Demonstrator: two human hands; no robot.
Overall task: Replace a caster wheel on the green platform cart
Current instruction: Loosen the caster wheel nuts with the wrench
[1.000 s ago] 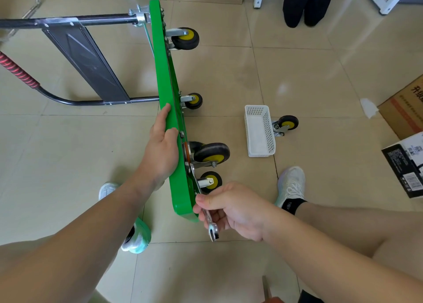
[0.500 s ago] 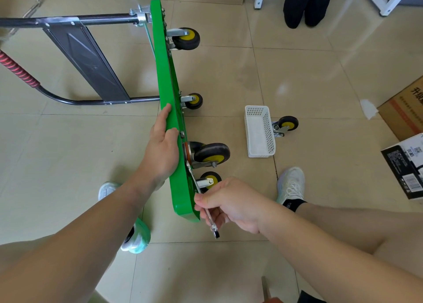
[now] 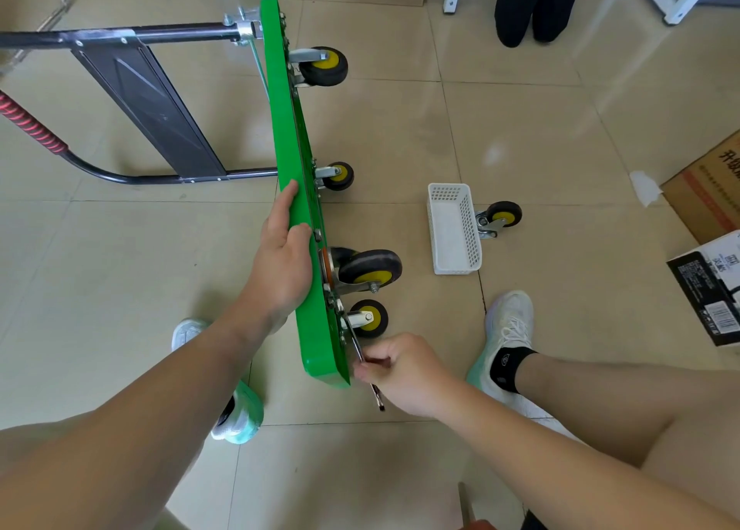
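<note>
- Cart [image 3: 298, 225] stands on its long edge on the floor tiles, underside and wheels facing the person's right, folded handle [image 3: 120, 45] lying out to the left.
- Left hand [image 3: 282, 263] is wrapped over the upper edge of the green deck, steadying it.
- Right hand [image 3: 400, 371] is closed around a slim wrench [image 3: 366, 363], whose far end reaches the mounting plate of the nearest caster [image 3: 366, 318]; whether it sits on a nut is too small to tell.
- Progress, as I judge it: a caster is in place at every corner and the fasteners of the near one are being worked, so this looks like the bolting stage rather than the start; tightening or loosening cannot be told.
- Left to do, probably: finish the bolts and set the cart back on its wheels.
- Counts: four casters on the deck, three small with yellow hubs and one larger [image 3: 370, 269]; one loose caster [image 3: 498, 217] on the floor, just beside one white basket [image 3: 454, 229]; one wrench.
</note>
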